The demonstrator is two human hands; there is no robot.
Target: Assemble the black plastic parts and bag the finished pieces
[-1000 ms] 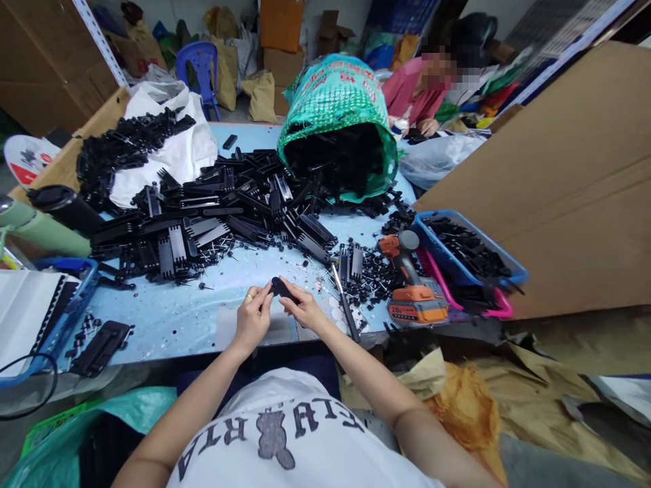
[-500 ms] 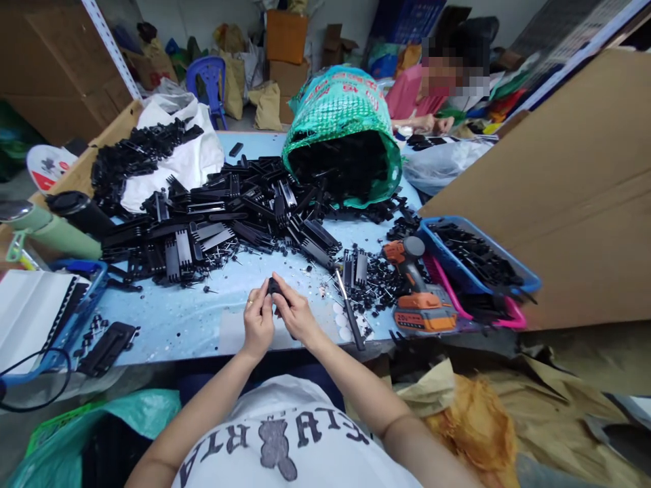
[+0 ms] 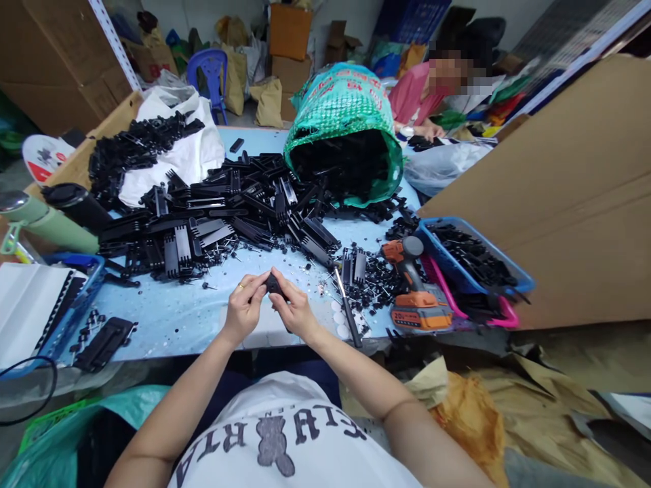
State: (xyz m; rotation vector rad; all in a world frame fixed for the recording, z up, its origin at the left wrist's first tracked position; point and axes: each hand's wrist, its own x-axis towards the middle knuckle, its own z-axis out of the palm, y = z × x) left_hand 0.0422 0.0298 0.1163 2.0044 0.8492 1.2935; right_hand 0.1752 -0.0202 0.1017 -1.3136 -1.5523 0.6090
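A small black plastic part (image 3: pixel 273 284) is held at the near edge of the blue table, in front of my body. My left hand (image 3: pixel 245 306) pinches it from the left with thumb and forefinger. On the other side my right hand (image 3: pixel 296 310) has its fingers closed round the part, which partly hides it. Just beyond both hands lies a heap of black slotted plastic pieces (image 3: pixel 218 234), with small pins scattered along its front. A screwdriver-like tool with a metal shaft and dark handle (image 3: pixel 348 312) rests right of my right hand.
An orange cordless drill (image 3: pixel 420 291) stands at the right, beside stacked blue (image 3: pixel 529 283) and pink (image 3: pixel 511 320) baskets of black parts. A green woven sack (image 3: pixel 346 102) opens towards me. Bottles (image 3: pixel 66 227) stand left. Another person (image 3: pixel 414 95) sits at the far right.
My left hand has shifted slightly left, its wrist swinging outward, and more of the black part shows between my hands. The other person's hands have moved a little. The view has tilted slightly.
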